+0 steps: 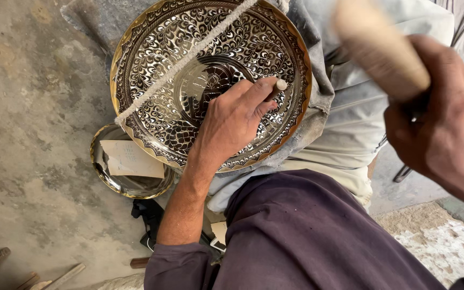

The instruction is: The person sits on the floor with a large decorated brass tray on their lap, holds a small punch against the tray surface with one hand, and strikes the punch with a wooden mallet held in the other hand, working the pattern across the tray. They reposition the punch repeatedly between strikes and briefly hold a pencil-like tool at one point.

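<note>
Engraved round brass tray propped on the person's cloth-covered lap, above the grey concrete floor.

The left hand rests on the tray's patterned centre, its grip closed around a thin metal chisel. The right hand, raised and blurred, has its grip closed on a pale wooden mallet handle. A smaller shiny brass dish lies just beside the tray.

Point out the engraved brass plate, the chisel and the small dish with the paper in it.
engraved brass plate (151,64): head view, on its patterned inner wall, left side.
chisel (280,85): head view, on the pale top end sticking out of the left hand.
small dish (99,166): head view, on its shiny left rim.
</note>
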